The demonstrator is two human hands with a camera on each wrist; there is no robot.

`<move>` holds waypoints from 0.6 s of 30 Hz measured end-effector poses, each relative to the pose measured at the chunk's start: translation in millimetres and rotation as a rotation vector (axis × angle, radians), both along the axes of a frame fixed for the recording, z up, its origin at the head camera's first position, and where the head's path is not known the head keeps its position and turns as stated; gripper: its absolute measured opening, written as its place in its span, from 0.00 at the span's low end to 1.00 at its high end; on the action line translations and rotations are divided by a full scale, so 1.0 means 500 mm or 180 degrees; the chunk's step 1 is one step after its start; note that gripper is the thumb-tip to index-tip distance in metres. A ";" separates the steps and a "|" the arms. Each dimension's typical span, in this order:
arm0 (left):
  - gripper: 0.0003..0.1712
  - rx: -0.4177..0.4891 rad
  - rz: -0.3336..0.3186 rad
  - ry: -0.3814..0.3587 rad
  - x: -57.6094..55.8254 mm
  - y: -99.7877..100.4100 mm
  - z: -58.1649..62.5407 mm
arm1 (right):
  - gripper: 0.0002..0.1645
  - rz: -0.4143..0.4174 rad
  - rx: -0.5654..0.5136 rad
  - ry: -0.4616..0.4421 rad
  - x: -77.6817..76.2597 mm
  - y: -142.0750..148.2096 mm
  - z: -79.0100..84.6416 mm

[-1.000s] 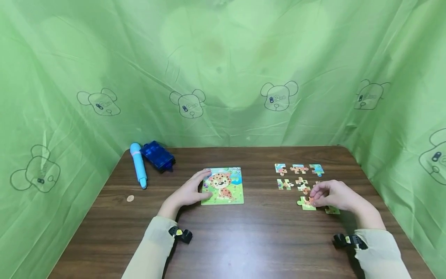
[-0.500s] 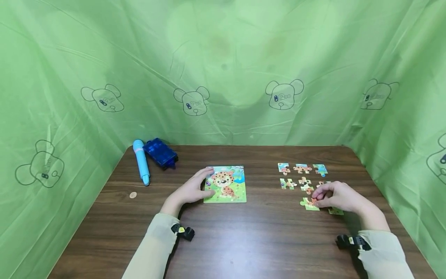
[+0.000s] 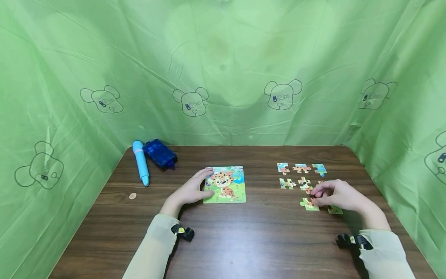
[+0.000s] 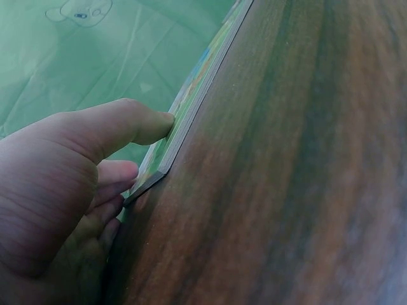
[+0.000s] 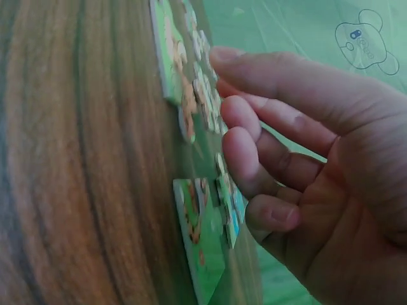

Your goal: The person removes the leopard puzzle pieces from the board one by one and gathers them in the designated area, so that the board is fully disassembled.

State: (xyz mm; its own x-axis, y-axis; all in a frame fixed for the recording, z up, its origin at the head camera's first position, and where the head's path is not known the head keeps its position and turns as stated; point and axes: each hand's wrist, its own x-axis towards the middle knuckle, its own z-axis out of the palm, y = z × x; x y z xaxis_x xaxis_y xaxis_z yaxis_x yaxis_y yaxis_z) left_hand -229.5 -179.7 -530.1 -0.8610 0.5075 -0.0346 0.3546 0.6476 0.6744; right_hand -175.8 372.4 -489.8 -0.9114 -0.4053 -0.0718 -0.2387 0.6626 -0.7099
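The left hand (image 3: 189, 190) rests at the left edge of a square picture board (image 3: 237, 186) showing a spotted leopard cub. Its thumb (image 4: 137, 121) lies on the board's face near a corner in the left wrist view, with the other fingers beside the edge. Over the loose jigsaw pieces on the right hovers the right hand (image 3: 334, 196), fingers loosely bent and holding nothing visible. Nearest to it are a green-and-orange piece (image 3: 309, 206) and a green piece (image 5: 203, 241). Behind its fingers, a middle-row piece is partly hidden; another middle-row piece (image 3: 304, 183) shows.
A row of puzzle pieces (image 3: 301, 168) lies farther back, with another piece (image 3: 287, 183) in front. At the back left are a light blue pen-like stick (image 3: 141, 163) and a dark blue translucent case (image 3: 160, 154). A small round disc (image 3: 132, 196) lies left. Green curtain (image 3: 223, 77) surrounds the table.
The head view has shifted slightly since a second ago. Both hands stay in about the same places, and the board and pieces look unmoved on the table.
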 end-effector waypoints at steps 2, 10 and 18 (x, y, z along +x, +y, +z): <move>0.50 -0.0002 -0.0003 0.0004 0.001 0.000 0.001 | 0.14 -0.0021 -0.0076 0.0045 0.001 -0.009 0.006; 0.50 0.0020 -0.0031 0.0001 0.002 0.004 0.007 | 0.12 -0.0291 -0.0139 0.0238 0.002 -0.090 0.035; 0.49 -0.0020 -0.0088 0.0012 0.002 -0.006 0.000 | 0.09 -0.0025 -0.0356 0.0471 -0.019 -0.246 0.060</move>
